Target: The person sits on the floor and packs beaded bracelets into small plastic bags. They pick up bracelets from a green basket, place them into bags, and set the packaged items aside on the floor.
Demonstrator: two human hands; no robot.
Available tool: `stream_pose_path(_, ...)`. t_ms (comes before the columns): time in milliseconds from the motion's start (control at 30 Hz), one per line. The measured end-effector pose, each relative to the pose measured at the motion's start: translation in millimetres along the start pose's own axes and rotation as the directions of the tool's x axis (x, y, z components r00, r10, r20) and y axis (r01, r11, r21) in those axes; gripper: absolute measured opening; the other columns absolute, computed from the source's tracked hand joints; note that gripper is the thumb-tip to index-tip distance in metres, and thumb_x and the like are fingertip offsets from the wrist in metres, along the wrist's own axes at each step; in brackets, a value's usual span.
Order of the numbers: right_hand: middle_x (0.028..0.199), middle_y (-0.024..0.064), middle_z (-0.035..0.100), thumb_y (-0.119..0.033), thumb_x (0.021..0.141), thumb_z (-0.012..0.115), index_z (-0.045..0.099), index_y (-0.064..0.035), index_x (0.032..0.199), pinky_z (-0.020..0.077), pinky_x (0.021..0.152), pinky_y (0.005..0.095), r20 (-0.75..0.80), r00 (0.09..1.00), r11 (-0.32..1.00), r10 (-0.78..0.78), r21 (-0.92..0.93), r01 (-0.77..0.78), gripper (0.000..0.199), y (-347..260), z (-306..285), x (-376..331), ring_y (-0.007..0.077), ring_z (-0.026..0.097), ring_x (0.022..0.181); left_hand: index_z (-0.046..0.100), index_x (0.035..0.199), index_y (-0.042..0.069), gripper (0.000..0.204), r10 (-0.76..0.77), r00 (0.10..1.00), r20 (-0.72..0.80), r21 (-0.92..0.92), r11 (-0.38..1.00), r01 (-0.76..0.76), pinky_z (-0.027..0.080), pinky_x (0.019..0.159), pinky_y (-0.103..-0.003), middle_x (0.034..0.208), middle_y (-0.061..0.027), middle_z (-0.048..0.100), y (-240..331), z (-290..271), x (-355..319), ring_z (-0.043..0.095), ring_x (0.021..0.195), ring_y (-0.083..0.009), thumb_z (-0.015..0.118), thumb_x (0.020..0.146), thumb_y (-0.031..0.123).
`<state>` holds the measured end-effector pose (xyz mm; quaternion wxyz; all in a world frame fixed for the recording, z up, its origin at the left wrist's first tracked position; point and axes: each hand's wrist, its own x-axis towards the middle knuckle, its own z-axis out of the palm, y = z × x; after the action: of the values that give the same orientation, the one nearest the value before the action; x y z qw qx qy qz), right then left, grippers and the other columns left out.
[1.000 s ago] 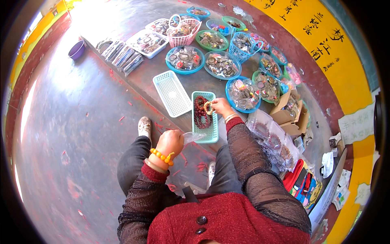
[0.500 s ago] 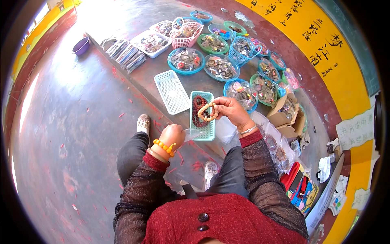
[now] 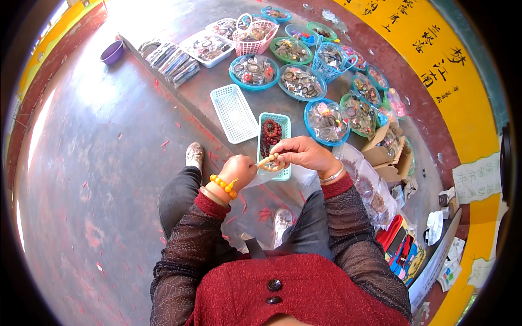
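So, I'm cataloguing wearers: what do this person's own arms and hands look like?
Sheer, dark, glittery sleeves end in dark-red fabric cuffs. The ungloved left hand has a yellow-orange beaded bracelet and pale smooth bangle at its wrist; the ungloved right hand has a thin silver-coloured bangle.

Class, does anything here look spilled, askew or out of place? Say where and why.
Red scraps lie strewn across the grey floor, odd because they look like litter. The dark-red beads sit within the pale green basket, not spilled.
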<state>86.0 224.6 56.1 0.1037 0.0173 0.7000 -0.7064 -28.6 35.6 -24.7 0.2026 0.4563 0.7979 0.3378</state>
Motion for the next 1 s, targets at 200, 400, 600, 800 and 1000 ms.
stream_pose_path(200, 0.089, 0.0054, 0.065, -0.007, 0.085, 0.06, 0.064, 0.0008, 0.098, 0.0474, 0.073, 0.0257, 0.012, 0.996, 0.901, -0.087, -0.426, 0.084, 0.016, 5.8, 7.1, 8.0, 0.0099, 0.06, 0.082, 0.063, 0.074, 0.0, 0.02, 0.068, 0.997, -0.026, -0.02, 0.997, -0.069, 0.048, 0.063, -0.045, 0.069, -0.0215, 0.06, 3.4, -4.0, -1.7, 0.059, 0.068, -0.0392, 0.054, 0.08, 0.017)
stream_pose_path(400, 0.079, 0.0112, 0.064, -0.013, 0.079, 0.064, 0.065, -0.0037, 0.09, 0.0479, 0.07, 0.0337, -0.004, 0.985, 0.662, -0.17, -0.741, 0.111, 0.015, -1.7, 24.3, 10.4, 0.025, 0.062, 0.077, 0.063, 0.08, 0.002, 0.02, 0.109, 0.994, 0.005, -0.057, 0.992, -0.108, 0.047, 0.064, -0.045, 0.073, -0.0213, 0.06, 10.2, -9.2, -2.8, 0.059, 0.072, -0.0398, 0.052, 0.085, 0.019)
stream_pose_path(600, 0.083, 0.0117, 0.063, -0.011, 0.077, 0.065, 0.065, -0.0032, 0.09, 0.0481, 0.071, 0.0348, 0.025, 0.941, 0.574, -0.336, -0.787, 0.226, 0.015, 0.6, 31.8, 14.7, 0.0267, 0.062, 0.079, 0.063, 0.082, 0.002, 0.02, 0.127, 0.992, 0.007, -0.057, 0.99, -0.126, 0.047, 0.064, -0.045, 0.073, -0.0217, 0.06, 9.1, -12.8, -3.2, 0.059, 0.071, -0.0397, 0.052, 0.085, 0.019)
stream_pose_path(800, 0.099, 0.0037, 0.064, -0.001, 0.078, 0.063, 0.062, -0.0029, 0.108, 0.047, 0.082, 0.0271, -0.177, 0.98, 0.953, -0.093, -0.3, 0.036, 0.03, 7.1, -5.0, 6.2, 0.0128, 0.059, 0.094, 0.063, 0.079, 0.0, 0.02, 0.12, 0.988, 0.093, -0.176, 0.979, -0.102, 0.048, 0.063, -0.043, 0.071, -0.0207, 0.061, 8.4, -33.9, -2.8, 0.06, 0.068, -0.0376, 0.053, 0.083, 0.018)
stream_pose_path(1000, 0.118, 0.005, 0.057, -0.01, 0.071, 0.07, 0.05, -0.004, 0.128, 0.0385, 0.098, 0.0332, 0.097, 0.994, 0.972, 0.056, -0.233, -0.032, 0.06, 11.5, -13.4, 4.5, 0.0162, 0.053, 0.109, 0.065, 0.087, -0.003, 0.024, -0.03, 0.952, 0.304, -0.584, 0.783, 0.211, 0.049, 0.055, -0.029, 0.075, -0.009, 0.066, 24.8, -65.2, -9.6, 0.061, 0.06, -0.017, 0.051, 0.089, 0.016)
